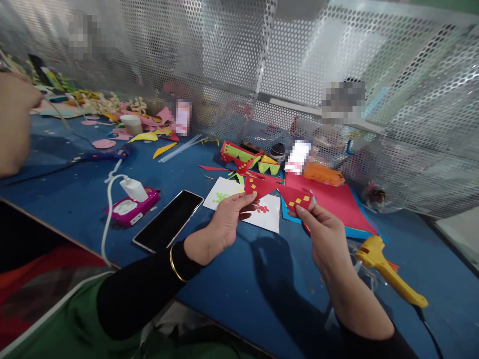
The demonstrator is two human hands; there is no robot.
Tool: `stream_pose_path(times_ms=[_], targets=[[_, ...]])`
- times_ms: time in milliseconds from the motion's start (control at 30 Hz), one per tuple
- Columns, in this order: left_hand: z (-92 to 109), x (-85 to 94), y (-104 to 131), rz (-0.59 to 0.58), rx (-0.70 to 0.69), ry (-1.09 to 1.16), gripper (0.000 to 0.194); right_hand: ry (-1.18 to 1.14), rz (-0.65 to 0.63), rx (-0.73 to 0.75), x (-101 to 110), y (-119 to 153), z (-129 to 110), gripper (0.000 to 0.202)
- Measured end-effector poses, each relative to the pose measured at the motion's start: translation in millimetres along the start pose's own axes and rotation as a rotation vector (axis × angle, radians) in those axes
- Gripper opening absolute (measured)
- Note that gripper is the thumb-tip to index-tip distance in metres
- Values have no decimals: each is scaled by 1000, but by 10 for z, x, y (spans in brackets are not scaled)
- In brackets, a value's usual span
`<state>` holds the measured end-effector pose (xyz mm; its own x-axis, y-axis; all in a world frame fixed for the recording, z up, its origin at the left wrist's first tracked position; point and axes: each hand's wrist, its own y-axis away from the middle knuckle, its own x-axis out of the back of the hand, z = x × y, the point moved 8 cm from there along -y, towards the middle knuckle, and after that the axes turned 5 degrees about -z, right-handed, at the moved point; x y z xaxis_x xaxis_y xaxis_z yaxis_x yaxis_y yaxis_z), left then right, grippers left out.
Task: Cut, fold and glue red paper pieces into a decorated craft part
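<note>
My left hand (232,214) pinches a red paper triangle (264,187) with small yellow squares on it. Between the thumb and fingers of my right hand (324,227) is a second red piece (294,197), also dotted with yellow squares. The two pieces are held up side by side, their inner tips close together; whether they are joined I cannot tell. Below them lies a white sheet (271,222) with green and red shapes, partly hidden by my left hand. Behind are red and green folded paper pieces (239,157) with yellow dots.
A black-screened phone (168,222) and a magenta power socket (132,207) lie left. Right are stacked red and blue sheets (337,204) and a yellow glue gun (389,271). A perforated metal screen (224,60) stands behind; another person's hand (15,119) is far left.
</note>
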<state>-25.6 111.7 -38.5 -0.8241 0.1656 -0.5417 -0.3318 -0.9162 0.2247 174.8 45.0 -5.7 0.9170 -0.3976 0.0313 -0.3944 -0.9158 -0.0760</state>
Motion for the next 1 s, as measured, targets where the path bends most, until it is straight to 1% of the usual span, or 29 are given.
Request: stream_pose_path(times_ms=[100,233,400,667,900,967,1000], targets=[[17,-9,2,-15,-11,3,17,9,-5,32,3,-2,-37,23],[29,-33,11,-14,-3,-11,14,-12,6,43,4,-15,-29,21],[38,-24,6,6,-10,-12,14,-34,15,47,-17,-24,-35,23],[65,-40,26,21,7,-19,8,-40,17,72,-27,-10,-102,20],[41,-47,9,0,5,-18,8,-34,-7,65,-33,-23,-62,23],[43,-48,7,-2,-8,-20,7,-10,29,111,18,-38,-73,25],[45,-50,8,-2,-13,-27,6,14,82,153,74,-38,-101,27]])
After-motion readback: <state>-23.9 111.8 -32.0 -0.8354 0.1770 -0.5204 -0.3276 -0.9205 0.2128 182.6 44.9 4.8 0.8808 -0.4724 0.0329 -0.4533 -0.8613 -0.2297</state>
